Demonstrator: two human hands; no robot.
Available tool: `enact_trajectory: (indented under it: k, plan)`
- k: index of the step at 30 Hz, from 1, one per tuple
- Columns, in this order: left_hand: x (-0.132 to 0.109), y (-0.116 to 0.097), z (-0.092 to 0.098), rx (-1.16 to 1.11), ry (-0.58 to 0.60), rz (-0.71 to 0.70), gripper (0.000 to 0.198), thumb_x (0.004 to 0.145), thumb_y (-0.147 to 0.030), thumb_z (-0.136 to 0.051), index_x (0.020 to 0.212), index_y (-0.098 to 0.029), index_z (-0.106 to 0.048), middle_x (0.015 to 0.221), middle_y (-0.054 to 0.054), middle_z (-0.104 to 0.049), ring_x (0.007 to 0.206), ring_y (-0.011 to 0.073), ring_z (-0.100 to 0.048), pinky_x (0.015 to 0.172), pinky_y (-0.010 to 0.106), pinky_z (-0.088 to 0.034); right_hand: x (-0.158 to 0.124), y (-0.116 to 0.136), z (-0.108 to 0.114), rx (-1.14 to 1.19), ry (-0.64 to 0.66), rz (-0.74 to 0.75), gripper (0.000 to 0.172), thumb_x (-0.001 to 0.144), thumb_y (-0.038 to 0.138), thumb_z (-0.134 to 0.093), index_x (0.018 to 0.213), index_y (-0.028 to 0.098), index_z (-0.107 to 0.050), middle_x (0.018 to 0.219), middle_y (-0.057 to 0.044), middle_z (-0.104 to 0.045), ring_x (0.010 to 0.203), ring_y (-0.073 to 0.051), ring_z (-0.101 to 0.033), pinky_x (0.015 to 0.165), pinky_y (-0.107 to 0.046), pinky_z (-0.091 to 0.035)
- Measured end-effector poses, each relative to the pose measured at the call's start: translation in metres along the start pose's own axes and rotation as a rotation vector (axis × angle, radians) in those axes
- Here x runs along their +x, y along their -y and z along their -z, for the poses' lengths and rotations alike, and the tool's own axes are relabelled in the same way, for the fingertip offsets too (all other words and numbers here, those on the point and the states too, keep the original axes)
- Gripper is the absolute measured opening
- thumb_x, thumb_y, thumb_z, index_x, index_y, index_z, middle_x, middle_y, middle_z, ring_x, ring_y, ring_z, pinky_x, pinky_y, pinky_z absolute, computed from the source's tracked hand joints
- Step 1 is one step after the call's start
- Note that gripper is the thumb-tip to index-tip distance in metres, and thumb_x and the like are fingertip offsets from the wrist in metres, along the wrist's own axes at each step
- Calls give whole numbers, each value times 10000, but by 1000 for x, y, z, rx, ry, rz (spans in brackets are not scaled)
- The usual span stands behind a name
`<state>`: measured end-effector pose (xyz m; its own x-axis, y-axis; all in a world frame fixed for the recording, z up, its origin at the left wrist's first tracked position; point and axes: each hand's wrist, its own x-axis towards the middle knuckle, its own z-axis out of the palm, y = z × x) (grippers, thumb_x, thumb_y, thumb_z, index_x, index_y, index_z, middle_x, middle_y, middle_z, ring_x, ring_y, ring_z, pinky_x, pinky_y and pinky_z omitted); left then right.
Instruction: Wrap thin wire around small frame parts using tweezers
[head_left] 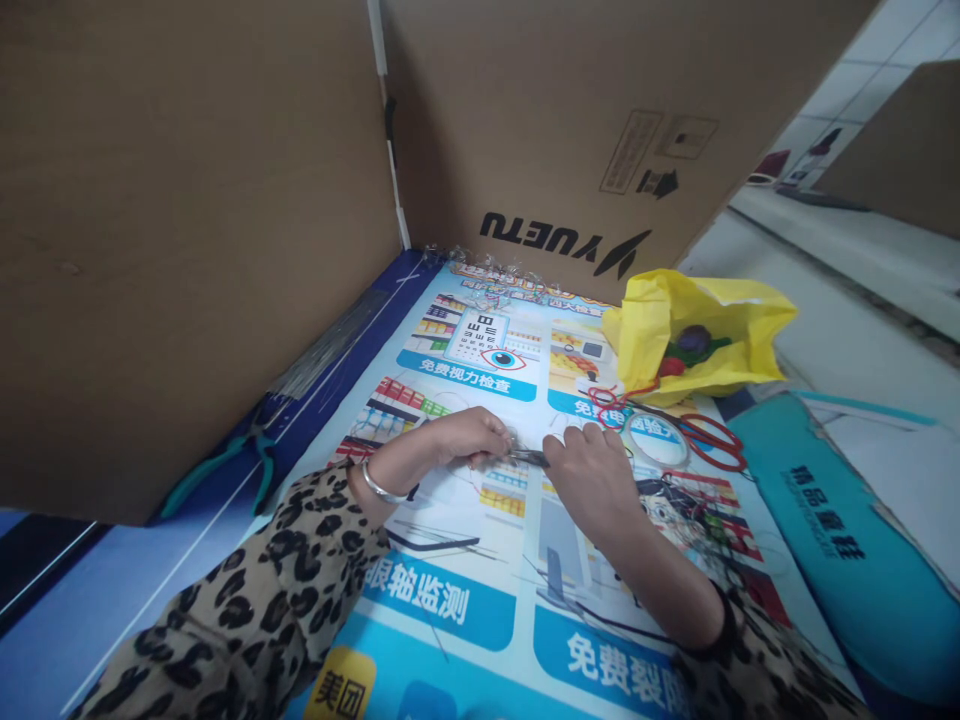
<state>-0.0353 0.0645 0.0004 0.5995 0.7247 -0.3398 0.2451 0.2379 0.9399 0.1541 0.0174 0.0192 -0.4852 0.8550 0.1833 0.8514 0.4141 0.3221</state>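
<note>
My left hand [469,437] and my right hand [592,470] meet over a printed poster [480,600] that covers the work surface. Both are closed in pinches on a small dark, thin piece [527,457] held between them; it looks like wire or a small metal part, too small to name. The left wrist carries a silver bangle [377,487]. Both arms are in leopard-print sleeves.
Tall cardboard walls [187,230] enclose the back and left. Teal-handled pliers [247,455] and a bundle of thin wires [330,345] lie at the left. A yellow bag [697,335], a tape roll [656,440] and red scissors [712,440] sit at the right, clear beads [495,280] at the back.
</note>
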Motion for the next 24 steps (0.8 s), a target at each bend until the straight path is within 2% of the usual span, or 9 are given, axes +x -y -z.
enact_trajectory:
  k: [8,24]
  plan:
    - [2,3,0,32,-30,-2,93,617,-198,-553,621,-114,-591,416,-54,-443,332,48,-364,352,177,-287,0,1,-5,3,15,-19,61,744,169,-547,770,176,-601,745,-97,-594,765,-229,-478,656,-339,-237]
    - [2,4,0,76,0,-22,87,623,-176,-515,628,-120,-582,426,-51,-447,340,47,-381,355,165,-305,-3,1,-10,21,27,-7,82,745,126,-520,742,162,-594,702,-91,-604,730,-218,-506,646,-334,-249]
